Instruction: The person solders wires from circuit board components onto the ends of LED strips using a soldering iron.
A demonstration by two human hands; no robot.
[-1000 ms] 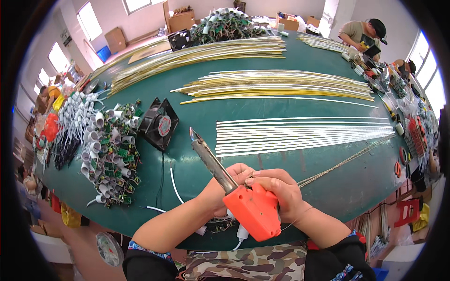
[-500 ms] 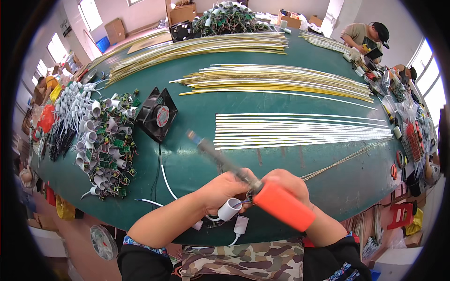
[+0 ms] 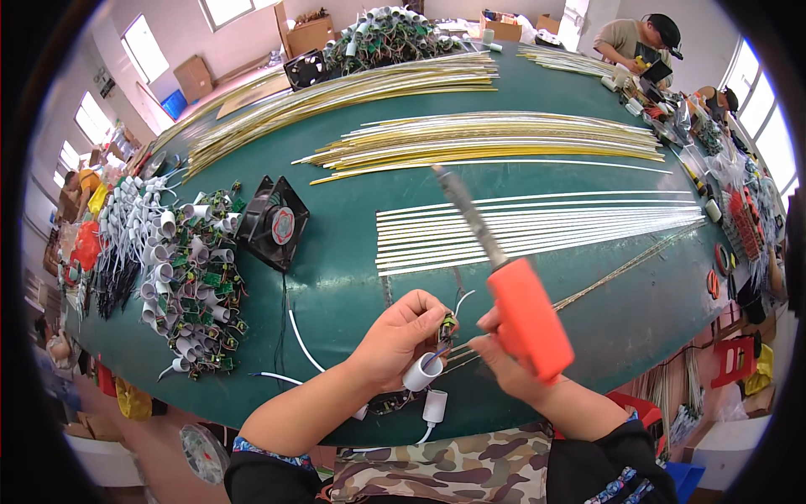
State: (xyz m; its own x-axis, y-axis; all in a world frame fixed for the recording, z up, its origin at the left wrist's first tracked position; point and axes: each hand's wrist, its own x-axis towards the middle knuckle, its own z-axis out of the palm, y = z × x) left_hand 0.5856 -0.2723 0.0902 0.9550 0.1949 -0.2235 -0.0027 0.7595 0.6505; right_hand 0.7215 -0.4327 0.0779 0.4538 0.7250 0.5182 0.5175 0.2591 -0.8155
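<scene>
Pinched in my left hand (image 3: 407,332) is a small green circuit board (image 3: 448,328), wired to a white cylindrical cup (image 3: 422,372) that hangs just below my fingers. My right hand (image 3: 514,370), on the right of it, grips a soldering iron (image 3: 531,319) by its red handle. The iron's metal shaft points up and away, its tip over the table and apart from the board. Thin wire rods pass between the two hands; whether the right fingers touch them, I cannot tell. Close to my body lies another white cup (image 3: 434,406) with a cable.
A black fan (image 3: 275,225) stands left of centre, beside a heap of white cups with circuit boards (image 3: 197,286). White strips (image 3: 537,231) lie in rows ahead, with yellowish strip bundles (image 3: 495,143) behind. A person (image 3: 638,50) works at the far right.
The soldering iron has swung from pointing far left to a steeper angle, its tip moving right and up, off the left hand. My left hand still holds the board.
</scene>
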